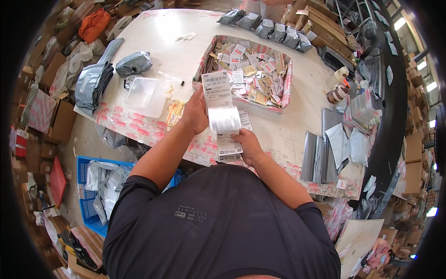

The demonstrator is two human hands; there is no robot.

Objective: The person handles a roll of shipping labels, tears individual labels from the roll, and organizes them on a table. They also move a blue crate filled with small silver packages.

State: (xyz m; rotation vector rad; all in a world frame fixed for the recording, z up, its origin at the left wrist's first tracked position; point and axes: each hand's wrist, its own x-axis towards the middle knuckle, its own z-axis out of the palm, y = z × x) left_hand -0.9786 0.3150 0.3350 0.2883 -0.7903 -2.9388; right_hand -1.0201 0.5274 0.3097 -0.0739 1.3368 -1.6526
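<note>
A long strip of printed white shipping labels [217, 90] hangs between my hands over the table's near edge, bulging into a shiny curve midway. My left hand [196, 113] grips its upper left side, with the thumb along the edge. Lower down, my right hand [249, 147] pinches the strip from the right; part of its fingers is behind the paper. Just beyond the labels stands a shallow open carton [260, 105] heaped with small printed cards and packets [248, 69]. Several yellowish packets [175, 113] lie beside my left wrist.
A clear plastic tub [139, 98] and grey mailer bags [93, 86] lie on the table's left. Wrapped grey parcels [265, 29] line the far edge. Grey sheets [314, 156], bottles [337, 78] and a fan [371, 38] stand right. A blue crate [88, 204] holds packages below left.
</note>
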